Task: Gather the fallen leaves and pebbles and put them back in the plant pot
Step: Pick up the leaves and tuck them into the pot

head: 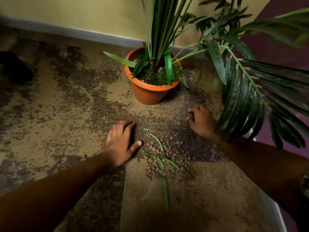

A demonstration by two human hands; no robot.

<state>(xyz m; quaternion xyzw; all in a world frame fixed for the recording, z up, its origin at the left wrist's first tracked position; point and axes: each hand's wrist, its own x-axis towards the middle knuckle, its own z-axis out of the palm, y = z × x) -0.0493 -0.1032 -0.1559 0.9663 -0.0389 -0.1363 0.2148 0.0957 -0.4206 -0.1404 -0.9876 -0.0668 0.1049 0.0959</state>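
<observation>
The pebbles lie in a loose brown heap on the carpet, well in front of the orange plant pot and nearer to me than it is. Three narrow fallen leaves lie across that heap, one of them trailing off toward me past the heap's near edge. My left hand rests palm down on the carpet just left of the pebbles, fingers straight and together, pointing toward the pot, thumb spread out toward the heap; it holds nothing. My right hand is on the carpet to the right of the heap and closer to the pot, its fingers curled under; I cannot tell whether anything is inside them. The two hands are well apart, the heap between them. The pot stands near the skirting board, its plant rising from green moss, and a long frond hangs over my right forearm.
</observation>
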